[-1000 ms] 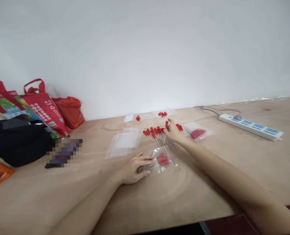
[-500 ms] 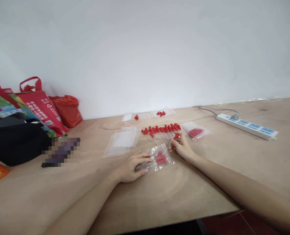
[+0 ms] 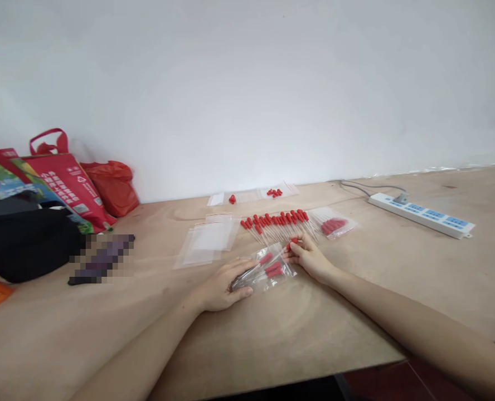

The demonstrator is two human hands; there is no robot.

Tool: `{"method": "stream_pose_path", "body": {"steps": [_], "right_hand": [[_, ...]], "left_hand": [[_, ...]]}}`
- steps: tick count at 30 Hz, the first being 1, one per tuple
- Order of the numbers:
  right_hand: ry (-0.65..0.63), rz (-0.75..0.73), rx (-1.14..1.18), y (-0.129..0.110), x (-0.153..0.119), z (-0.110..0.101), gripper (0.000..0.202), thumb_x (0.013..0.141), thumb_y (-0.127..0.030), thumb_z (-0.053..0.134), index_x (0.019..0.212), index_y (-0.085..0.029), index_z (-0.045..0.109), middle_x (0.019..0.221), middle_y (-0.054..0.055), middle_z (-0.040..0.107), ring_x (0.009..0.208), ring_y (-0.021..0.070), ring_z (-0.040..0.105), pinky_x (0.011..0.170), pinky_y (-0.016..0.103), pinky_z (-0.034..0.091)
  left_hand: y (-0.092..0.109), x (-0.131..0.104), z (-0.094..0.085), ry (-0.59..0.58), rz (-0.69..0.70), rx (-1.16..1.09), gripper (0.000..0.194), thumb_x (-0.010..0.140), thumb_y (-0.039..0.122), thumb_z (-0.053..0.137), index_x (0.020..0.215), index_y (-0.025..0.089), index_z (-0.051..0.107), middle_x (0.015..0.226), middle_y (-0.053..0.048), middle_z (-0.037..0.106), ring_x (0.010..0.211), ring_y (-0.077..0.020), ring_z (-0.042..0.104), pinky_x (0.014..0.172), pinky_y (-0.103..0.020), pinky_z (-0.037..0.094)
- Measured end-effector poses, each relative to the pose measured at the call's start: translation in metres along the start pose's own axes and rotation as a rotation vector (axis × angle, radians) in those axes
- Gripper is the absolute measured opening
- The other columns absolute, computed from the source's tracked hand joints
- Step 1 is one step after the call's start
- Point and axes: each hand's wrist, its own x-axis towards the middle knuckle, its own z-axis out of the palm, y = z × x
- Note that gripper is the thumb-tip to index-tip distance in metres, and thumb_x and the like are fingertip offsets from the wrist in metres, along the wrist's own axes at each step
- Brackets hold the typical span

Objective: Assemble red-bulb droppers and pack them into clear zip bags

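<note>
With the fingers of my right hand (image 3: 308, 259) I am gripping one red-headed stick (image 3: 293, 243) by its red head, just beside the clear bag (image 3: 268, 273). This bag is lying flat on the surface (image 3: 247, 345), and it is containing several other such sticks. My left hand (image 3: 222, 287) is touching its near end, the thumb staying apart from the other fingers (if they are pinching the plastic, I cannot tell). Beyond the bag, the row of red-headed sticks (image 3: 276, 219) is lying between the flat bags (image 3: 208, 239) and the filled bag (image 3: 333, 224).
</note>
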Motion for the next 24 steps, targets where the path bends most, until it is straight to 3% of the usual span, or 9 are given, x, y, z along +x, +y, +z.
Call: {"method": "stream_pose_path", "body": {"steps": [3, 5, 9, 11, 15, 19, 24], "right_hand": [[-0.074, -0.013, -0.108, 0.0029, -0.0012, -0.0012, 0.026, 0.063, -0.031, 0.063, 0.078, -0.020, 0.045, 0.064, -0.004, 0.055, 0.058, 0.0116, 0.057, 0.060, 0.028, 0.048], [-0.188, -0.020, -0.203, 0.0033, -0.0023, -0.0020, 0.027, 0.060, -0.034, 0.066, 0.075, -0.017, 0.052, 0.064, -0.001, 0.058, 0.059, 0.0129, 0.057, 0.062, 0.029, 0.048], [-0.392, -0.157, -0.386, 0.0001, -0.0039, -0.0031, 0.022, 0.068, -0.037, 0.057, 0.072, -0.015, 0.062, 0.073, 0.003, 0.064, 0.072, 0.0161, 0.059, 0.069, 0.031, 0.047], [-0.401, -0.187, -0.449, -0.0012, -0.0034, -0.0036, 0.021, 0.070, -0.035, 0.056, 0.070, -0.016, 0.064, 0.072, 0.003, 0.064, 0.070, 0.0147, 0.058, 0.065, 0.028, 0.046], [-0.327, -0.068, -0.466, 0.0008, 0.0004, -0.0042, 0.017, 0.066, -0.030, 0.059, 0.073, -0.014, 0.058, 0.057, -0.002, 0.057, 0.046, 0.0077, 0.049, 0.044, 0.020, 0.039], [-0.231, -0.107, -0.462, 0.0045, 0.0036, -0.0042, 0.016, 0.062, -0.026, 0.061, 0.068, -0.015, 0.052, 0.054, -0.004, 0.052, 0.045, 0.0057, 0.045, 0.042, 0.017, 0.035], [-0.334, -0.087, -0.499, 0.0006, 0.0038, -0.0058, 0.018, 0.062, -0.029, 0.062, 0.058, -0.015, 0.051, 0.047, -0.005, 0.048, 0.042, 0.0048, 0.041, 0.041, 0.018, 0.031]], "left_hand": [[0.0016, -0.0001, -0.0007, 0.008, 0.002, -0.007, 0.052, 0.080, 0.035, 0.049, 0.129, 0.024, 0.033, 0.133, -0.005, 0.038, 0.123, -0.0230, 0.033, 0.101, -0.041, 0.027], [0.0030, -0.0002, -0.0012, 0.010, 0.001, -0.009, 0.052, 0.080, 0.035, 0.049, 0.129, 0.024, 0.033, 0.133, -0.005, 0.038, 0.122, -0.0230, 0.033, 0.101, -0.041, 0.028], [0.0038, -0.0004, -0.0017, 0.014, -0.003, -0.018, 0.052, 0.080, 0.034, 0.049, 0.128, 0.024, 0.034, 0.133, -0.005, 0.039, 0.123, -0.0233, 0.033, 0.101, -0.041, 0.028], [0.0030, -0.0005, -0.0015, 0.016, -0.007, -0.024, 0.052, 0.080, 0.034, 0.049, 0.128, 0.024, 0.033, 0.133, -0.005, 0.038, 0.123, -0.0236, 0.032, 0.101, -0.042, 0.028], [0.0012, -0.0004, -0.0011, 0.006, -0.009, -0.021, 0.053, 0.079, 0.034, 0.050, 0.129, 0.024, 0.033, 0.134, -0.005, 0.038, 0.124, -0.0236, 0.031, 0.101, -0.042, 0.028], [0.0020, 0.0000, -0.0015, -0.001, -0.016, -0.013, 0.052, 0.079, 0.034, 0.050, 0.128, 0.023, 0.035, 0.134, -0.006, 0.037, 0.124, -0.0229, 0.031, 0.102, -0.041, 0.027], [0.0036, 0.0000, -0.0031, -0.006, -0.007, -0.016, 0.051, 0.079, 0.034, 0.050, 0.127, 0.024, 0.037, 0.134, -0.005, 0.038, 0.123, -0.0229, 0.032, 0.101, -0.041, 0.028]]}}
